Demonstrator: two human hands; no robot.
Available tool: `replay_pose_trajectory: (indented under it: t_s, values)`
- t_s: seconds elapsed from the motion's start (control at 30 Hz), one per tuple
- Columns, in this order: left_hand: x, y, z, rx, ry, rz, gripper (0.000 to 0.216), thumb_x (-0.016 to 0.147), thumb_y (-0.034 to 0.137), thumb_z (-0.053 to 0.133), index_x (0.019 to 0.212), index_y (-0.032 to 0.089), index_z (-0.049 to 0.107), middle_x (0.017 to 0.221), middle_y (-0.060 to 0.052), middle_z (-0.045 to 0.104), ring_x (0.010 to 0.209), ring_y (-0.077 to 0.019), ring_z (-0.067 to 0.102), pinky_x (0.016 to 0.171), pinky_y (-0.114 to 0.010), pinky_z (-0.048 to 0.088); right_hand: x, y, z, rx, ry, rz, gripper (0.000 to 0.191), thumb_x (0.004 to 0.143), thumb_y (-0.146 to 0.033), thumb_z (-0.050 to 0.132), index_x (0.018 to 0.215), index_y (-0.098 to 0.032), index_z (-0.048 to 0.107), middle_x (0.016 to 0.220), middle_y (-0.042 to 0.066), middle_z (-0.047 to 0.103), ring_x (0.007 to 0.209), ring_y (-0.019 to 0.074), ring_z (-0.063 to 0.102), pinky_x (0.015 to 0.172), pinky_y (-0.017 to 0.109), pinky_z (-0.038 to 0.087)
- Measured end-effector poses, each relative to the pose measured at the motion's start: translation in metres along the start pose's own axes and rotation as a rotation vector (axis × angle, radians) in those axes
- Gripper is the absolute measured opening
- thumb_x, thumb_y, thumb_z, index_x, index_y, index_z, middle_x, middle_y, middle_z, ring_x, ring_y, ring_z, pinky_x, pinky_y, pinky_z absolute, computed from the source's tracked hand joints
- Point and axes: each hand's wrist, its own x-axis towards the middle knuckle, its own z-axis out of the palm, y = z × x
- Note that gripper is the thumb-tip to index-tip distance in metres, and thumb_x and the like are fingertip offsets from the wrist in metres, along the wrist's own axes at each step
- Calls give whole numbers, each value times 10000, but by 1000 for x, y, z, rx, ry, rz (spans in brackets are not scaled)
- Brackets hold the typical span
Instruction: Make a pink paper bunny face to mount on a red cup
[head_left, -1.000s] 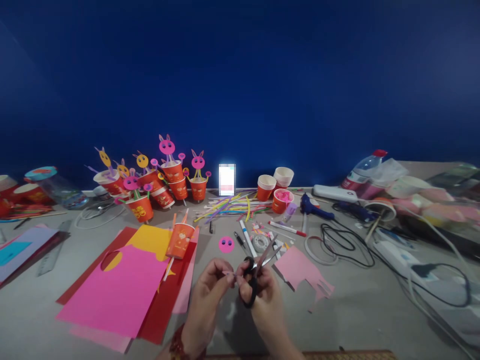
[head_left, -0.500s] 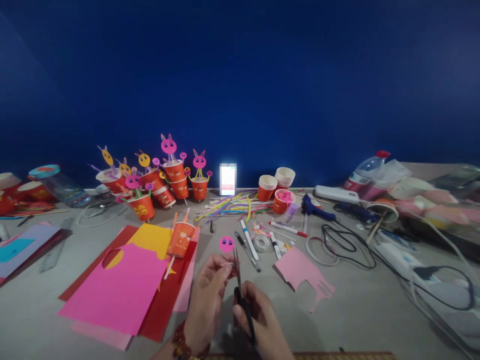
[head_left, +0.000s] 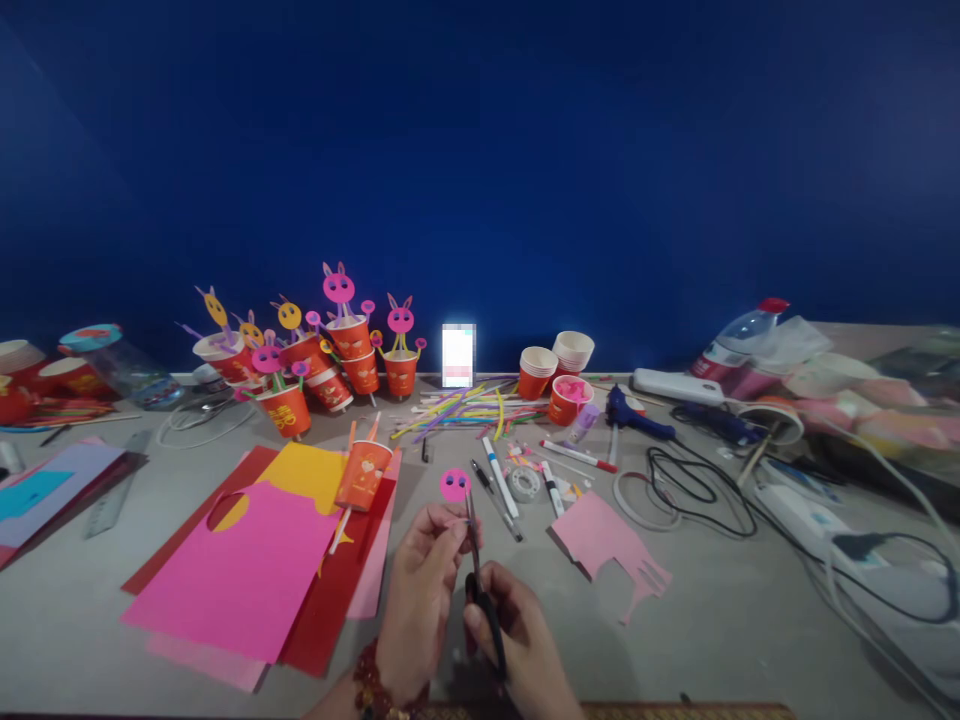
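Note:
My right hand [head_left: 517, 635] grips a pair of black-handled scissors [head_left: 472, 545], its fingers in the handles and the blades pointing away from me. Beside the blades, my left hand [head_left: 427, 580] pinches a small piece of pink paper [head_left: 454, 522], mostly hidden by the fingertips. Just beyond the scissor tips lies a round pink paper face [head_left: 455, 485] with two eyes. To the left, an orange-red paper cup [head_left: 365, 475] with straws rests on sheets of coloured paper. On the right is a cut-up light pink sheet [head_left: 600, 540].
A bright pink sheet [head_left: 240, 580] lies on the left. Behind it stand several red cups with paper figures [head_left: 401, 370]. Markers [head_left: 500, 480], a tape roll [head_left: 524, 484], a glue gun [head_left: 637, 415] and black cable [head_left: 697, 490] lie to the right. Pipe cleaners [head_left: 457, 410] are scattered at the back.
The scissor blades have tilted slightly to the left at the pink paper, and the handles have shifted a little left. The whole view has moved slightly; both hands keep their holds.

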Motion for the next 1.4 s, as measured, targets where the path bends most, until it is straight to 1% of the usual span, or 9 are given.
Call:
replay_pose_trajectory:
  t_s: [0.47, 0.67, 0.8, 0.9, 1.0, 1.1, 1.17, 1.27, 1.4]
  values:
    - [-1, 1, -1, 42, -4, 0, 162, 814, 287, 692, 762, 205, 562, 786, 14, 598, 761, -127, 572, 740, -220, 466, 2, -1, 0, -53, 9, 11, 527, 693, -617, 735, 704, -235, 372, 591, -88, 362, 488, 83, 354, 458, 195, 299]
    - [0, 1, -1, -20, -24, -11, 135, 825, 262, 683, 775, 208, 570, 786, 21, 615, 754, -115, 574, 727, -209, 461, 3, 1, 1, -65, 23, 14, 539, 688, -637, 722, 698, -235, 364, 586, -92, 343, 488, 82, 343, 466, 199, 287]
    - [1, 2, 2, -26, -30, 0, 141, 810, 269, 691, 769, 206, 572, 820, 8, 636, 773, -126, 592, 759, -236, 471, 2, 0, 2, -117, 40, 2, 525, 700, -635, 710, 699, -235, 371, 573, -91, 356, 492, 88, 353, 469, 202, 296]
    - [6, 6, -5, 15, -19, 34, 160, 792, 295, 698, 761, 204, 570, 859, -5, 641, 813, -150, 605, 793, -274, 480, 0, -6, -4, -175, 53, 17, 508, 714, -624, 701, 694, -235, 376, 545, -89, 375, 481, 95, 369, 469, 208, 318]
    - [17, 14, -26, 241, -79, 53, 160, 808, 319, 668, 773, 200, 567, 810, -8, 622, 775, -156, 596, 769, -286, 476, 0, -13, -18, -271, 110, 35, 496, 704, -611, 715, 689, -230, 398, 565, -71, 423, 502, 110, 423, 494, 221, 355]
    - [27, 22, -53, 489, -160, -4, 146, 780, 276, 673, 764, 187, 558, 742, 0, 604, 695, -146, 578, 678, -253, 445, 2, -15, -35, -376, 173, -1, 494, 717, -621, 693, 674, -227, 400, 568, -67, 434, 500, 106, 413, 495, 221, 348]
    - [32, 25, -67, 793, -279, 1, 103, 809, 279, 600, 793, 194, 544, 720, 9, 586, 673, -150, 570, 629, -240, 428, 4, -14, -44, -409, 177, -15, 491, 736, -615, 677, 663, -231, 379, 556, -69, 426, 500, 106, 401, 497, 223, 346]
    - [36, 26, -75, 1205, -444, 40, 50, 818, 213, 499, 814, 207, 548, 722, 11, 592, 680, -159, 572, 611, -231, 411, 6, -10, -50, -456, 160, -14, 472, 752, -570, 685, 656, -235, 367, 556, -67, 419, 521, 117, 408, 512, 233, 355]
    - [43, 25, -73, 1403, -509, 77, 96, 748, 132, 527, 758, 212, 580, 712, 12, 599, 689, -176, 558, 622, -248, 357, 5, -6, -50, -544, 169, -20, 441, 762, -532, 683, 661, -236, 372, 558, -68, 407, 529, 124, 410, 510, 236, 349]
